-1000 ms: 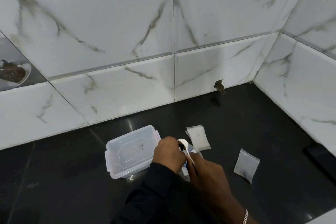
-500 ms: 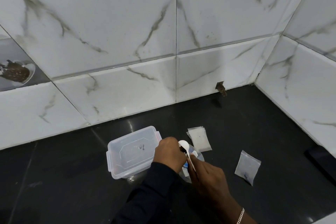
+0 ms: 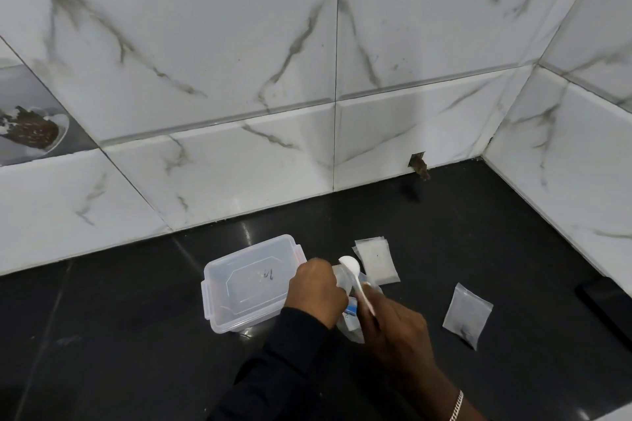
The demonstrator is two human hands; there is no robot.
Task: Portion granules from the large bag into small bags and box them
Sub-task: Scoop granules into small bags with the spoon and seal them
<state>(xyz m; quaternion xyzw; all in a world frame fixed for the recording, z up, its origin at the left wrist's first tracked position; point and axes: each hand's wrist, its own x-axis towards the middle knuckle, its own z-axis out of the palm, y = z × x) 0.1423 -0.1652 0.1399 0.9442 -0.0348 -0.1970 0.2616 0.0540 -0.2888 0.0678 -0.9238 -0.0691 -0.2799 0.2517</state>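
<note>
Far to the left, one wall tile (image 3: pixel 32 131) carries a printed picture of a bowl of food. On the black tabletop (image 3: pixel 119 318) near it stands a clear plastic box (image 3: pixel 244 285), its lid seemingly on, with a small dark scribble on top.

Right against the box's right end is the left hand (image 3: pixel 316 290), coming out of a black sleeve (image 3: pixel 284 369). Its fingers are curled tight around the clear plastic of a bag (image 3: pixel 350 314) with a blue patch, which shows in the gap between the two hands. How much of the bag lies beneath them I cannot tell.

A white spoon (image 3: pixel 352 268) rises just beside that hand, its bowl pointing toward the wall and looking pale. Its handle runs down into the right hand (image 3: pixel 393 328), whose fingers are clamped on it. A silver bracelet (image 3: pixel 456 407) circles that wrist.

Behind the spoon, a stack of flat, empty small bags (image 3: pixel 378 261) lies on the tabletop. Further right, well apart from the hands, one small bag (image 3: pixel 467 316) lies by itself with a pinch of dark granules (image 3: pixel 465 333) gathered in its near corner.

Up at the foot of the wall there is a small broken hole (image 3: pixel 420 166), and a dark flat object (image 3: pixel 607 301) sits at the right edge.
</note>
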